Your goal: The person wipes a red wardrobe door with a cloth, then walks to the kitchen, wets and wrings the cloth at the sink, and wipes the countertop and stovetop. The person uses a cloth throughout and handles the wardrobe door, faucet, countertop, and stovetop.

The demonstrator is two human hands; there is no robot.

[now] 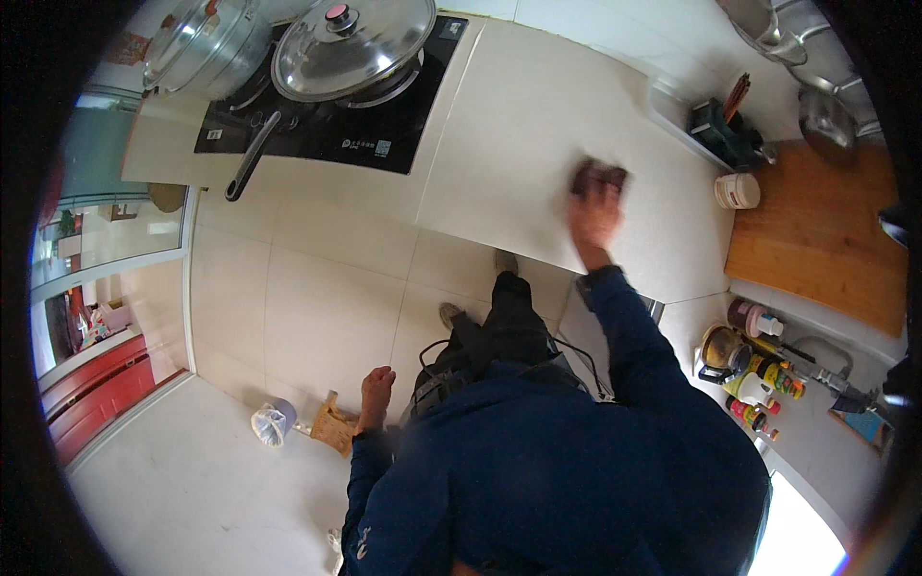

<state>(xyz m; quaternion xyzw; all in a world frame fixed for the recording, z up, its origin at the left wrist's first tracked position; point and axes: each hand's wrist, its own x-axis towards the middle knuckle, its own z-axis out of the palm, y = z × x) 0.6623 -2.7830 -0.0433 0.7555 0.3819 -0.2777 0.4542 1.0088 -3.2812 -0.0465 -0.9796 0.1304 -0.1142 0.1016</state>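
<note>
A dark reddish-brown cloth point(596, 175), blurred, is pressed against the pale countertop point(526, 129) under the fingers of my right hand point(594, 214). My right arm reaches out over the counter between the cooktop and the wooden board. Down at my side, my left hand point(377, 392) hangs with its fingers curled in, and nothing shows in it. It is away from the counter, above the tiled floor in the view.
A black gas cooktop point(310, 144) bears a lidded wok point(353, 54) whose handle juts past the counter edge, and a metal steamer pot point(216, 50). At right are a white jar point(737, 191), a wooden board point(814, 230) and several bottles point(753, 374). A lined bin point(272, 423) stands below.
</note>
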